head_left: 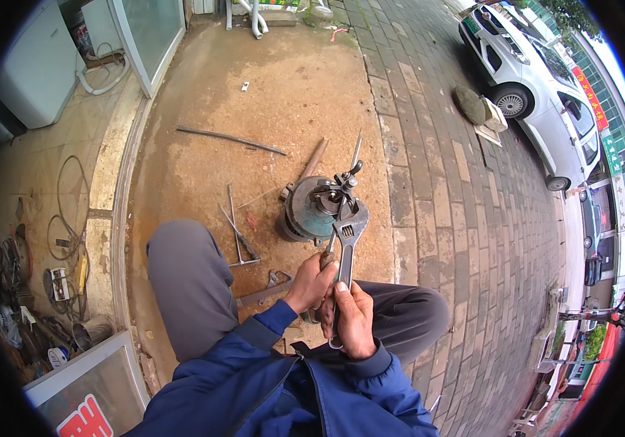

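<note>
My right hand (356, 318) is wrapped round the handle of a large adjustable wrench (344, 264). The wrench's jaws reach the metal fitting (344, 183) on top of a round, green-grey pump or motor (305, 211) that stands upright between my knees. Right beside it, my left hand (311, 284) is closed on a slim screwdriver-like tool (328, 254), whose tip also points at the fitting. From this view I cannot tell whether the jaws grip a nut.
On the dirt ground lie a dark rod (231, 138), a T-shaped wrench (238, 237) and a metal bracket (265, 291). A wooden handle (314, 159) shows behind the pump. Left is a doorway sill (101, 233) with cluttered tools; right, brick paving (458, 247) and a parked white car (538, 87).
</note>
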The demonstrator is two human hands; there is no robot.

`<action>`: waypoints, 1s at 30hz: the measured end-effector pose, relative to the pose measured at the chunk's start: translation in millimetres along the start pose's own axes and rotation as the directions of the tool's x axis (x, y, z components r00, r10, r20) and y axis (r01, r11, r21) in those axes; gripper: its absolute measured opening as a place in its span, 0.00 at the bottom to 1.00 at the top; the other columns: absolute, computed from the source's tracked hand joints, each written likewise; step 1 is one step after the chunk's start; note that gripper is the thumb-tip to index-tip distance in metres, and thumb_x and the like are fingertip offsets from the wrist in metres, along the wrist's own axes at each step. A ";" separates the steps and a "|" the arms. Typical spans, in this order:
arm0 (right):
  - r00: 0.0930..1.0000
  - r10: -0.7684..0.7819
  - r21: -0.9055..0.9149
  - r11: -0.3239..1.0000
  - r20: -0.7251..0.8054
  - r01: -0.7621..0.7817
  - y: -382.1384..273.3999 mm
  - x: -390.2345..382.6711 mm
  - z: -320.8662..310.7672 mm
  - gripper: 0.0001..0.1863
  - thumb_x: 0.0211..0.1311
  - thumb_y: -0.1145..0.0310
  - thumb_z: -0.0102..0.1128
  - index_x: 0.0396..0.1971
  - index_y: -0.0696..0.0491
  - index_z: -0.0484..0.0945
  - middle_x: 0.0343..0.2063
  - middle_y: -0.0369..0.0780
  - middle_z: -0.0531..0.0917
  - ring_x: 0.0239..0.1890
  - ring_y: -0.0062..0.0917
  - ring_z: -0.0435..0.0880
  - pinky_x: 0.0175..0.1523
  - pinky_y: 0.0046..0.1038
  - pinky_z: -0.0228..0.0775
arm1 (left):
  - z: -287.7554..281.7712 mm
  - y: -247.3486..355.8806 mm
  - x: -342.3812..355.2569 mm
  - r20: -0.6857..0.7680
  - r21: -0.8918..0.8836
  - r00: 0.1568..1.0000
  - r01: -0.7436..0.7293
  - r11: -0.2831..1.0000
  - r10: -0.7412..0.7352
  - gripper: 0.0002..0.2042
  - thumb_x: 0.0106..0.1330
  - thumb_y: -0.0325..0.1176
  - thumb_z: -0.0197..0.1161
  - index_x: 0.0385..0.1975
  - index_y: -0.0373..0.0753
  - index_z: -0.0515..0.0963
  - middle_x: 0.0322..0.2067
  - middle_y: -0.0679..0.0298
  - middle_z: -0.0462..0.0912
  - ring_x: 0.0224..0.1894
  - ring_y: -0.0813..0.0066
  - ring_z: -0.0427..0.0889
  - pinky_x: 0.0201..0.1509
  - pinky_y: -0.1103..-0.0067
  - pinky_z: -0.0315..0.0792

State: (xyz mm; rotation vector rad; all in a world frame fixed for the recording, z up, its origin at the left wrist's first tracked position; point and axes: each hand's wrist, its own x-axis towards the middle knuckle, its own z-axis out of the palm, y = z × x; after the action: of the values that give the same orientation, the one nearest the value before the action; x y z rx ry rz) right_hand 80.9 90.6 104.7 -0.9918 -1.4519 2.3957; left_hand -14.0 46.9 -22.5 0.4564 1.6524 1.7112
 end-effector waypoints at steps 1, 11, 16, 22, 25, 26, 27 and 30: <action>0.999 0.021 -0.040 0.999 0.043 -0.019 -10.0 -1.0 -13.3 0.15 0.80 0.61 0.46 0.37 0.59 0.70 0.13 0.39 0.71 0.07 0.23 0.66 0.14 0.23 0.61 | -3.8 10.8 -5.2 0.110 -0.145 0.974 0.211 0.967 -0.196 0.12 0.71 0.39 0.58 0.35 0.35 0.71 0.19 0.67 0.74 0.18 0.78 0.75 0.22 0.77 0.69; 0.926 0.299 -0.283 0.931 0.231 -0.230 -96.5 49.1 -96.3 0.18 0.78 0.57 0.49 0.34 0.57 0.73 0.14 0.36 0.70 0.09 0.18 0.64 0.12 0.21 0.56 | -5.6 8.4 -5.4 0.088 -0.142 0.983 0.174 0.974 -0.163 0.12 0.73 0.36 0.56 0.32 0.34 0.70 0.16 0.66 0.73 0.14 0.78 0.73 0.18 0.77 0.68; 0.891 0.355 -0.355 0.902 0.284 -0.246 -116.8 76.7 -103.3 0.17 0.78 0.59 0.49 0.33 0.58 0.73 0.12 0.35 0.69 0.10 0.16 0.64 0.12 0.21 0.54 | -8.5 13.1 -6.8 0.075 -0.095 0.983 0.177 0.980 -0.170 0.12 0.73 0.36 0.56 0.31 0.34 0.70 0.16 0.66 0.74 0.14 0.77 0.74 0.18 0.76 0.68; 0.862 0.394 -0.422 0.873 0.317 -0.244 -130.5 86.1 -107.0 0.17 0.78 0.58 0.50 0.35 0.58 0.73 0.12 0.35 0.68 0.10 0.17 0.63 0.12 0.21 0.53 | -5.5 13.1 -6.2 0.107 -0.084 0.975 0.203 0.975 -0.194 0.12 0.74 0.37 0.55 0.32 0.35 0.69 0.16 0.66 0.74 0.15 0.77 0.74 0.19 0.76 0.68; 0.885 0.356 -0.432 0.878 0.300 -0.206 -123.8 69.7 -97.3 0.17 0.79 0.57 0.49 0.37 0.58 0.73 0.14 0.35 0.70 0.10 0.17 0.64 0.15 0.21 0.55 | -0.3 6.0 -4.7 0.104 -0.174 0.977 0.201 0.964 -0.185 0.11 0.74 0.36 0.55 0.32 0.36 0.69 0.17 0.67 0.73 0.15 0.78 0.73 0.19 0.77 0.68; 0.886 0.356 -0.478 0.859 0.298 -0.184 -121.5 65.3 -89.9 0.18 0.79 0.57 0.48 0.37 0.58 0.73 0.14 0.35 0.70 0.10 0.17 0.65 0.15 0.20 0.56 | -0.1 7.7 -6.4 0.095 -0.231 0.977 0.210 0.950 -0.193 0.11 0.75 0.36 0.55 0.32 0.36 0.70 0.17 0.68 0.72 0.15 0.79 0.72 0.19 0.78 0.68; 0.894 0.353 -0.477 0.858 0.274 -0.193 -111.8 60.2 -87.6 0.17 0.79 0.57 0.48 0.38 0.58 0.73 0.15 0.35 0.71 0.10 0.17 0.65 0.15 0.20 0.56 | -1.0 9.2 -8.7 0.087 -0.223 0.974 0.225 0.949 -0.210 0.11 0.75 0.36 0.55 0.31 0.36 0.70 0.17 0.68 0.72 0.15 0.80 0.72 0.19 0.78 0.68; 0.927 0.295 -0.240 0.941 0.230 -0.239 -80.3 46.7 -66.8 0.16 0.79 0.59 0.48 0.37 0.58 0.73 0.15 0.36 0.72 0.10 0.18 0.66 0.15 0.21 0.57 | -1.3 15.0 -9.2 0.053 -0.217 0.985 0.173 0.961 -0.165 0.11 0.75 0.36 0.56 0.31 0.37 0.70 0.18 0.69 0.72 0.16 0.81 0.72 0.20 0.80 0.68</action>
State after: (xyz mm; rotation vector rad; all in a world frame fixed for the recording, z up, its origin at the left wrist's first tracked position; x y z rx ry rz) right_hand 71.3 201.6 130.6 -1.0043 -1.7960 2.7002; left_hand -12.2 40.6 -6.1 0.2298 1.4131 1.7238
